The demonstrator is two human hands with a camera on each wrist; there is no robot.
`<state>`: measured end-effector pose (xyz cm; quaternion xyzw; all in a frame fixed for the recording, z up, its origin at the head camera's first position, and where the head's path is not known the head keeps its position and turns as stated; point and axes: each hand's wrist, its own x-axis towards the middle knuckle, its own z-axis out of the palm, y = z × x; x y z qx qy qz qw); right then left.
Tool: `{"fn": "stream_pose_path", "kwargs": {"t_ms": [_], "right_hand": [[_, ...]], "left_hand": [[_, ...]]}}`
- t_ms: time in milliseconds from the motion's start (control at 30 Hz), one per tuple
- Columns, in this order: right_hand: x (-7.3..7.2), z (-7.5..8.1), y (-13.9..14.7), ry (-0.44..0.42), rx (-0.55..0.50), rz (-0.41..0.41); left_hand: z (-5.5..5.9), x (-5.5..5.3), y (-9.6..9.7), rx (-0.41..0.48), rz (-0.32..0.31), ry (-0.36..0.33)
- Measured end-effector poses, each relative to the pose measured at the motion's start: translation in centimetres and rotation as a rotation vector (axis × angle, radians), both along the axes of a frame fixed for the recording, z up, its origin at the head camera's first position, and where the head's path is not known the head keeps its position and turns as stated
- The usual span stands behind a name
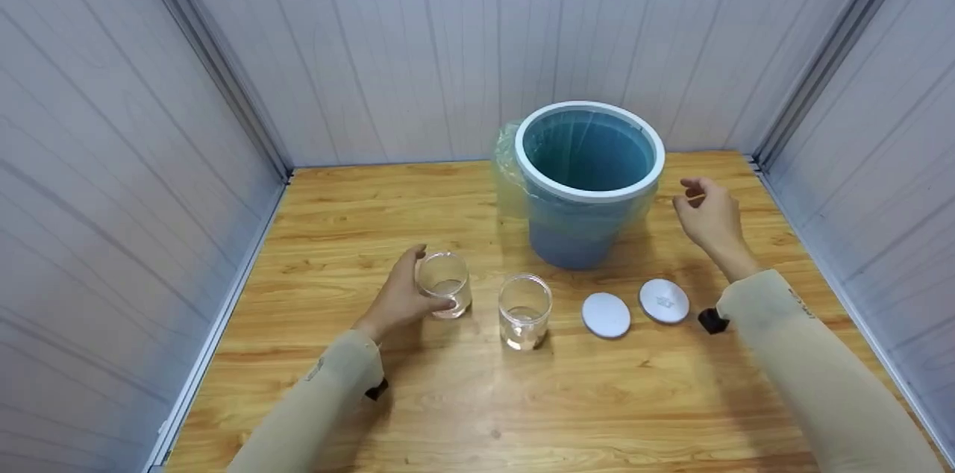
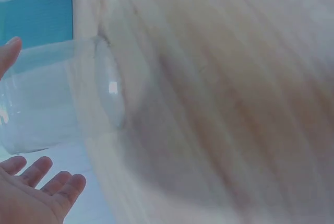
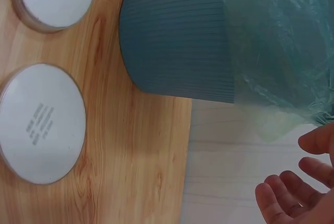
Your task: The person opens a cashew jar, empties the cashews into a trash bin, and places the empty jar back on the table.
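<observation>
Two clear drinking glasses with a little clear liquid stand upright on the wooden table. My left hand (image 1: 399, 298) is spread around the left glass (image 1: 448, 286), thumb on the near side, fingers behind. In the left wrist view a gap shows between the fingertips (image 2: 70, 182) and that glass (image 2: 47, 93). The other glass (image 1: 524, 320) stands just to its right. My right hand (image 1: 710, 218) hovers to the right of a blue trash bin (image 1: 571, 238), holding nothing, fingers loosely bent. In the right wrist view its fingers (image 3: 292, 190) are near the bin's translucent green liner (image 3: 282, 51).
Two round white discs lie on the table in front of the bin: a left one (image 1: 606, 315) and a right one (image 1: 664, 301) with printing on top. The liner hangs over the bin's white rim (image 1: 589, 195). Pale panel walls (image 1: 418, 48) enclose the wooden table (image 1: 358, 197).
</observation>
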<state>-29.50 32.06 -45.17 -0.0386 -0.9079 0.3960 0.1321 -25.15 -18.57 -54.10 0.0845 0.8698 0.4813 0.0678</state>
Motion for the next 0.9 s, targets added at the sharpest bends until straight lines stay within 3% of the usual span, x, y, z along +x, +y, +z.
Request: {"fn": "stream_pose_path", "kwargs": {"t_ms": [400,567,667,900], "right_hand": [[0.2,0.0,0.5,0.004,0.12,0.025],[0.1,-0.2,0.6,0.057,0.14,0.019],[0.0,-0.4,0.6,0.094,0.156,0.016],[-0.2,-0.7,0.7,0.116,0.195,0.01]], "left_hand": [[2.0,-0.5,-0.3,-0.061,-0.058,0.038],[2.8,-0.9,-0.1,-0.069,-0.041,0.058],[3.3,-1.2,0.1,-0.062,-0.036,0.127],[4.1,-2.2,0.7,-0.118,-0.041,0.38]]}}
